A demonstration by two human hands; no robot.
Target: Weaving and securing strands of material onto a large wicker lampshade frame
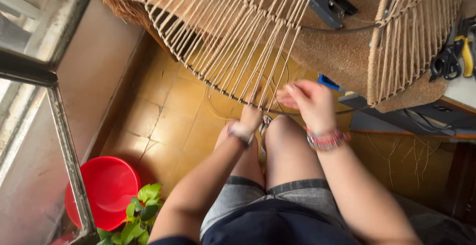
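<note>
A round wire frame [208,79] wrapped with many strands of tan cord [233,37] hangs over my knees. My left hand [252,113] reaches up to the lower rim of the frame and pinches cord strands there; a band sits on its wrist. My right hand [310,101] is just to the right, fingers curled on a cord near the rim, with beaded bracelets on the wrist. Both hands are slightly blurred. A thin loose cord [213,108] trails down toward the floor.
A workbench covered with brown matting [342,52] holds scissors [446,61] and a yellow-handled tool [466,52] at the right. A red bucket [106,188] and a green plant [141,210] stand lower left by a glass door [29,141]. Yellow tile floor [168,116] lies below.
</note>
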